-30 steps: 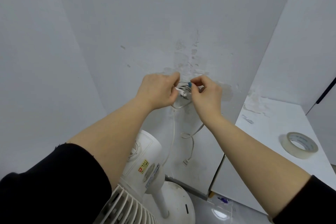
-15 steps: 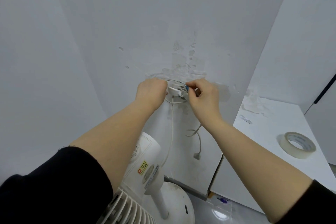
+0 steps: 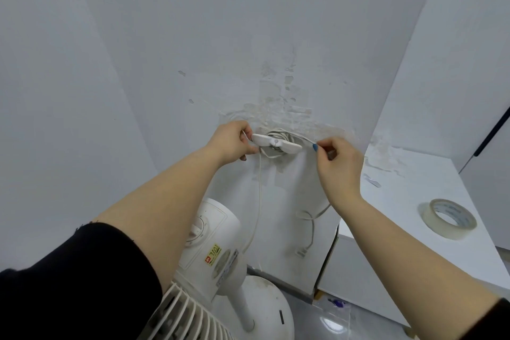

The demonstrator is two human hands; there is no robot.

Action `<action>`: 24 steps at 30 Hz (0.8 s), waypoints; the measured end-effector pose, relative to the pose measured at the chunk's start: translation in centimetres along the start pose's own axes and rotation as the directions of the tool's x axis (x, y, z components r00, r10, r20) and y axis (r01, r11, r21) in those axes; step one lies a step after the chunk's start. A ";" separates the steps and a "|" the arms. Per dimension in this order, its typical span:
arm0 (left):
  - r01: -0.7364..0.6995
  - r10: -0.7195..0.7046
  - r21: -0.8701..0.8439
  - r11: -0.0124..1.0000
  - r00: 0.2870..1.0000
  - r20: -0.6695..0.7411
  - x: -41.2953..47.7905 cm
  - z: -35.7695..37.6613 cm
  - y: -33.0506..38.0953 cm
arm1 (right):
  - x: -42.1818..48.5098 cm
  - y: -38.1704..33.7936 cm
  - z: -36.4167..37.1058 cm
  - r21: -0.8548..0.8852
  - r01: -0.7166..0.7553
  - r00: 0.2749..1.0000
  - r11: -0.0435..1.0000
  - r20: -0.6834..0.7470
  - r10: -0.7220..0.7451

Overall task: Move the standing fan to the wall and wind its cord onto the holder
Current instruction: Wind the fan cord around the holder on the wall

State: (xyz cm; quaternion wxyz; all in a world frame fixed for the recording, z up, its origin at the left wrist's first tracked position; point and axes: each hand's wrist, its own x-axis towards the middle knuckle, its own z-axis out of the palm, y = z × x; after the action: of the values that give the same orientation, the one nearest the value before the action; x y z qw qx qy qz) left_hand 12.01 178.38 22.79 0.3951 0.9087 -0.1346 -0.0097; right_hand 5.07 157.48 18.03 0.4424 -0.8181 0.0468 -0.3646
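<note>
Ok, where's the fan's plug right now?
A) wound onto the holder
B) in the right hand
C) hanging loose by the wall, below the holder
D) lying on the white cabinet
C: the plug dangles on the cord's end against the wall, below the right hand, which pinches the cord beside the holder.

Both my arms reach forward and upward, forearms bare, converging ahead of me. My left hand (image 3: 233, 143) has its fingers curled, gripping the cord (image 3: 259, 188). My right hand (image 3: 339, 163) pinches the same cord between thumb and forefinger, other fingers folded under.
</note>
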 end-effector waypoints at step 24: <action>-0.012 0.012 -0.017 1.000 1.000 -0.015 0.1 0.5 -0.1 | -3.3 3.8 0.2 -0.292 -0.037 0.998 0.956 0.044 0.052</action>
State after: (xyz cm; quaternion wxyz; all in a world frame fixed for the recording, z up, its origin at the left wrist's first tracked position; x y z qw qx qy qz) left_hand 12.06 178.06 22.36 0.4040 0.9044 -0.1370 -0.0020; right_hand 3.70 156.62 13.20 0.3264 -0.8820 0.1069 -0.3227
